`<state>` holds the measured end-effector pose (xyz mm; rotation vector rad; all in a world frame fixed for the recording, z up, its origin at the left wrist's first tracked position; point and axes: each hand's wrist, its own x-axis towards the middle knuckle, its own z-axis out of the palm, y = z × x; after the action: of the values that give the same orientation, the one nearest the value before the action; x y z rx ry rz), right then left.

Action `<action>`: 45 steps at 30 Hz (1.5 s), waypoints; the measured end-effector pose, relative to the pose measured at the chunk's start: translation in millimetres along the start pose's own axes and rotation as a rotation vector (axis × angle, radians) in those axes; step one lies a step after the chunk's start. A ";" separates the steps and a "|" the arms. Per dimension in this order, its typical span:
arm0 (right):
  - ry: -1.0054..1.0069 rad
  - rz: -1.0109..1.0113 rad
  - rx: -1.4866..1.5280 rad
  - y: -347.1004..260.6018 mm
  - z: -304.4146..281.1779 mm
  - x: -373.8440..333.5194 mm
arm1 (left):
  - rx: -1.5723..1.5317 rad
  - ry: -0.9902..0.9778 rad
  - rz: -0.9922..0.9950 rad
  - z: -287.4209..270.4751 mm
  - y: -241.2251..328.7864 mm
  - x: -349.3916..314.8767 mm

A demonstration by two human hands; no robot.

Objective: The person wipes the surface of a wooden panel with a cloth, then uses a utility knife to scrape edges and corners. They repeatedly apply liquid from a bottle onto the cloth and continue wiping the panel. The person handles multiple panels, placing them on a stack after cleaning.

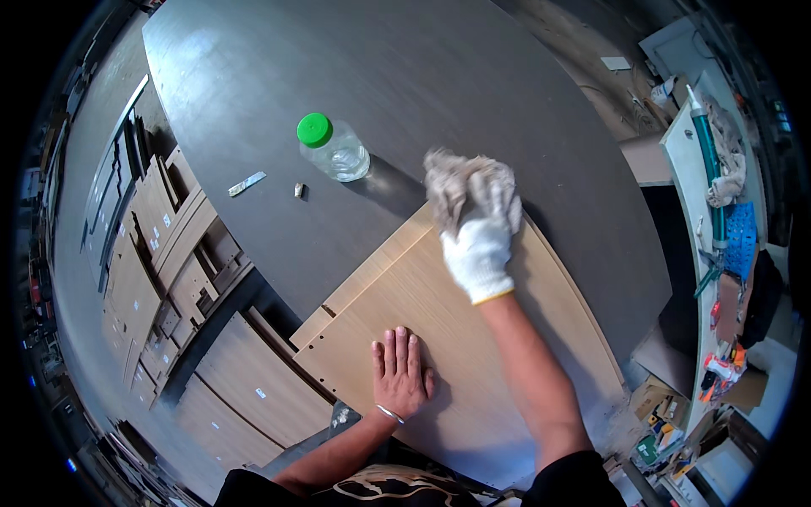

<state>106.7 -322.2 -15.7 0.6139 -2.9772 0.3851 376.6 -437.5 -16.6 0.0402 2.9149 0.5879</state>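
Note:
My left hand (pixel 400 376), bare and with a bracelet at the wrist, lies flat on a light wood panel (pixel 439 321), fingers stretched out. A second panel (pixel 363 275) shows from beneath its far-left edge. My right hand (pixel 478 258), in a white knit glove, presses a crumpled beige rag (pixel 475 188) at the panel's far corner. The rag covers most of the right fingers. Small dark holes run along the panel's left edge. Beyond the panel stands a clear jar (pixel 340 152) with a green lid, some clear liquid inside.
The panels rest on a large dark table (pixel 405 76). A small metal strip (pixel 247 183) and a tiny fitting (pixel 299 190) lie left of the jar. More wood panels (pixel 160 220) are stacked at the left. At right, a bench holds a green caulking gun (pixel 710 169) and a blue cloth (pixel 740 237).

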 end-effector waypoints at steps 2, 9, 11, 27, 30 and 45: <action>0.024 -0.115 0.275 -23.1 42.3 -51.0 | -0.027 -0.007 0.048 7.5 2.7 4.2; 0.066 0.100 0.097 -4.6 0.9 7.0 | -0.036 -0.025 0.034 2.1 -6.3 0.5; -0.038 -0.008 0.163 -37.4 3.8 -33.3 | -0.044 -0.025 0.033 5.6 -6.3 -0.6; -0.163 0.024 0.300 9.4 -2.2 26.3 | -0.038 -0.025 0.035 0.6 -3.8 0.0; -0.101 0.056 0.149 -24.7 47.9 -17.5 | -0.065 -0.056 0.049 -0.1 -2.5 2.4; -0.143 -0.153 0.286 -114.6 26.4 -52.6 | -0.020 -0.258 -0.004 -1.9 -5.3 0.5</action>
<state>200.0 -411.0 -21.6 0.9262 -3.0026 0.7930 375.8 -443.1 -17.0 0.0999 2.6587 0.5656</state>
